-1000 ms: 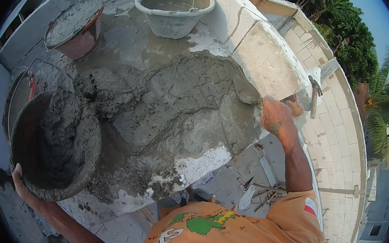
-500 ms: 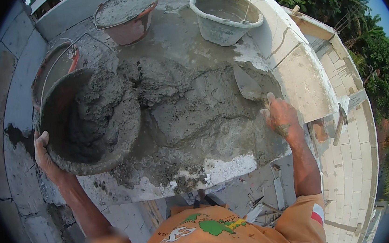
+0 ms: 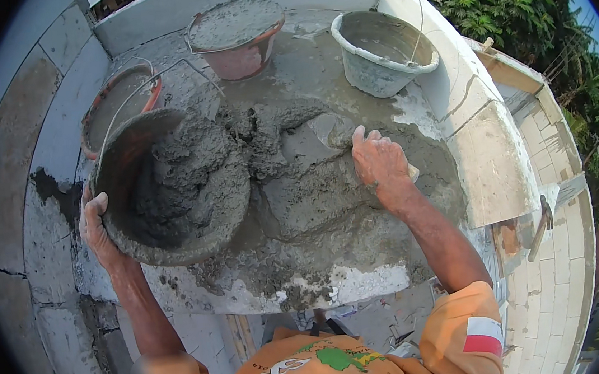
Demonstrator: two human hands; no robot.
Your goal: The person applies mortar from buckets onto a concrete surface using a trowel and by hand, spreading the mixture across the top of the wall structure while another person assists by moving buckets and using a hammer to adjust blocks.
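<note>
Gripped in the closed right hand [image 3: 382, 164] over the middle of a concrete slab [image 3: 370, 282]: a trowel [image 3: 331, 130], its thin blade smeared grey and set against a bed of wet mortar [image 3: 318, 194], pale handle butt [image 3: 414, 172] jutting behind the fist. Probably light and stiff, slick along the metal; best taken by the handle.

Just to the left, tipped with its mouth toward the near side: a round mortar bucket [image 3: 166, 257], clasped at the left outer side by the left hand [image 3: 94, 225], thumb close to the rim, fingers partly hidden. Likely heavy with its load and apt to roll; better steadied under the rim than by the thin wire bail [image 3: 183, 60]. Inside, coarse and lumpy, probably soft and clinging: a grey mortar heap [image 3: 190, 176].

Behind, at far left, an orange-rimmed pail [image 3: 156, 98]; at the far side, a reddish bucket [image 3: 240, 61] full of smoother grey mix; to its right, a crusted grey tub [image 3: 375, 73]. Along the right, a pale block wall [image 3: 493, 157], with a hammer [image 3: 539, 236] near its end and green foliage [image 3: 491, 6] beyond.
</note>
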